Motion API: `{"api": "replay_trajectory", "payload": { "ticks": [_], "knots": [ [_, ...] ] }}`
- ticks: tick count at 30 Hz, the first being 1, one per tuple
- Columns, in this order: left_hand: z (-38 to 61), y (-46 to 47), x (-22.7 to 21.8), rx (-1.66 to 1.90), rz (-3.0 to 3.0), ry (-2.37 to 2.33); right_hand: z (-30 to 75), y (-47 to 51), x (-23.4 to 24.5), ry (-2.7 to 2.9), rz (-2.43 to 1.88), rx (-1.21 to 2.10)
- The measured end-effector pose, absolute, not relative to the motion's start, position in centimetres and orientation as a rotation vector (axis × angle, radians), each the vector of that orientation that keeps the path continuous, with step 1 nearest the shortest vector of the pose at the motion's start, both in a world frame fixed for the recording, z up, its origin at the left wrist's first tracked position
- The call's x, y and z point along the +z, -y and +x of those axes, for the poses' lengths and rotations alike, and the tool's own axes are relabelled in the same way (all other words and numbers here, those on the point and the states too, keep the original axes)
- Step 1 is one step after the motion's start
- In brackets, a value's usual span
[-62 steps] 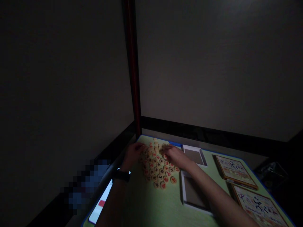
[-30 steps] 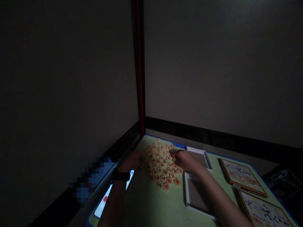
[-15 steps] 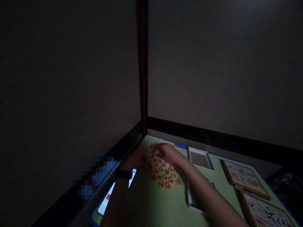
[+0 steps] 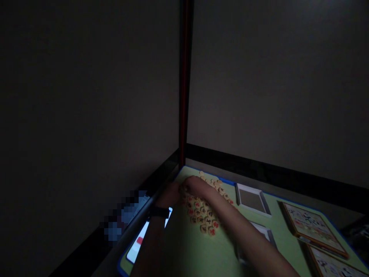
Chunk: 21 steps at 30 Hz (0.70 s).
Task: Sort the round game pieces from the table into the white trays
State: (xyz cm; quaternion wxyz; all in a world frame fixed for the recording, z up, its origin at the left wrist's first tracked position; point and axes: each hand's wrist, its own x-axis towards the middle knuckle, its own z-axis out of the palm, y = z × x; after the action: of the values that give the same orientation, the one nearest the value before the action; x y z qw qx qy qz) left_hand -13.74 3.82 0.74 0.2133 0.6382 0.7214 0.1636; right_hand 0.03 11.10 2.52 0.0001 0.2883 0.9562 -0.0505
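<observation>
Many round cream-coloured Chinese chess pieces (image 4: 203, 211), marked with red or black characters, lie flat and close together on the green table top (image 4: 198, 256). At the left edge of these pieces, my left hand (image 4: 170, 193) is closed and in shadow, with a dark band on its wrist. My right hand (image 4: 197, 186) reaches over the pieces from the right, its fingers curled and meeting the left hand's fingertips. Whatever lies between the fingers is hidden. The right forearm covers part of the pieces.
A lit phone (image 4: 137, 246) lies on the table's left side. To the right are a shallow white box tray (image 4: 265, 204), a second white tray (image 4: 271, 235) partly under my forearm, and two printed boxes (image 4: 314, 225) (image 4: 336, 268). Walls meet behind the table.
My right hand has moved left and down until it meets my left hand. More pieces at the back are uncovered. The whole view has shifted slightly.
</observation>
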Motion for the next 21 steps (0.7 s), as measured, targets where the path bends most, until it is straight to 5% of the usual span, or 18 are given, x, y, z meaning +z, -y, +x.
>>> {"api": "replay_trajectory", "payload": {
  "ticks": [21],
  "knots": [
    [-14.3, -4.2, 0.8, 0.265, 1.831, -2.172, -1.8, -8.8, 1.8, -2.984, 1.156, -0.265]
  ]
}}
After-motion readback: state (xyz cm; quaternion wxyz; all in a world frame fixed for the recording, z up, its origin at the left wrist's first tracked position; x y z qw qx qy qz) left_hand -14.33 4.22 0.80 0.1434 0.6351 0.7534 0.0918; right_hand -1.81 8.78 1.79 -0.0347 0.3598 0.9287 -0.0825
